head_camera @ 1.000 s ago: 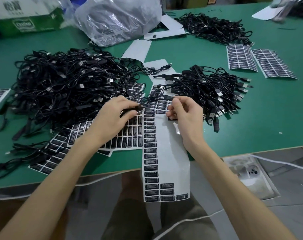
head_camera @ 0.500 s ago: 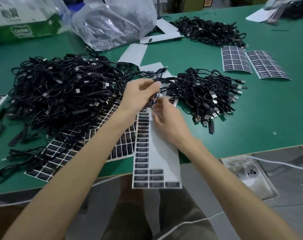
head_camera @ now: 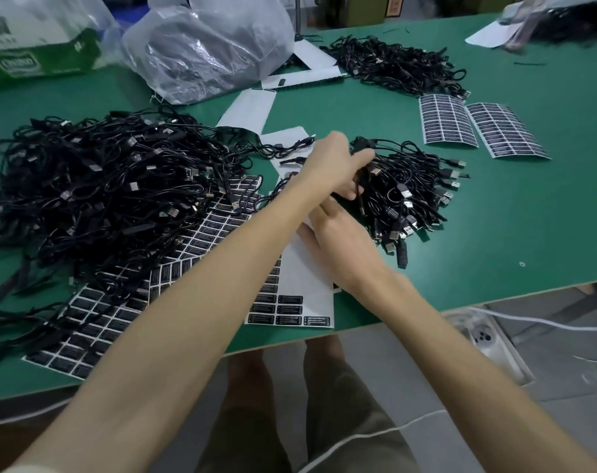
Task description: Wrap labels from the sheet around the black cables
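Right of the large tangled heap of black cables, the white sheet of black rectangular labels lay on the green table, the right hand rested on it with its finger state hidden, and the left hand grasped one black cable over the smaller cable pile.

**Arms crossed over the sheet**

I see the left grip curled round a black cable at the small pile, crossing above the right grip, which rests on the label sheet on the green desk, fingertips hidden.
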The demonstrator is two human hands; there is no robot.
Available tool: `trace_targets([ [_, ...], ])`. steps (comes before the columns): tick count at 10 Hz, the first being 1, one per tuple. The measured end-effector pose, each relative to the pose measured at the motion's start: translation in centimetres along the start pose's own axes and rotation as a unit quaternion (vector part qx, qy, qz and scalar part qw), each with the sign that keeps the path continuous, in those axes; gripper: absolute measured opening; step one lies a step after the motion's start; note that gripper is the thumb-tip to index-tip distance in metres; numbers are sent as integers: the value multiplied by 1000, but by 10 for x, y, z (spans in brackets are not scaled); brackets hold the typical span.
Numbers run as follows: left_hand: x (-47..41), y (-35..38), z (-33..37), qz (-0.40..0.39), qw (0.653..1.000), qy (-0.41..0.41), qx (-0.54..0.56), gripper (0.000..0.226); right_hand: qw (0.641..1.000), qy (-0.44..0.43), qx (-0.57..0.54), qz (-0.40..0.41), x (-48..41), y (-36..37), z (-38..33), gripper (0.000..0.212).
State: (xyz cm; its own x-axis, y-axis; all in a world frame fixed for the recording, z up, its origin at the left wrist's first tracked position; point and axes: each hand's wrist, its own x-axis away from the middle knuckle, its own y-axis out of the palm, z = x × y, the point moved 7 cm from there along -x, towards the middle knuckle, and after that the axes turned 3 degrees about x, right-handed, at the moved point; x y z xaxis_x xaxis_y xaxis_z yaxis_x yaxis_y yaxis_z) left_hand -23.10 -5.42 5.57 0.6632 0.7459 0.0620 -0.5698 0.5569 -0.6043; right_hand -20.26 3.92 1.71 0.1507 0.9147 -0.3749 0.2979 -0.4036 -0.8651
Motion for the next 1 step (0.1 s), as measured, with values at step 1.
trace_targets([
  [1, 4, -13, -16, 6, 1000, -17, -18, 44, 996, -58, -37, 58, 27, -18, -8, 23],
])
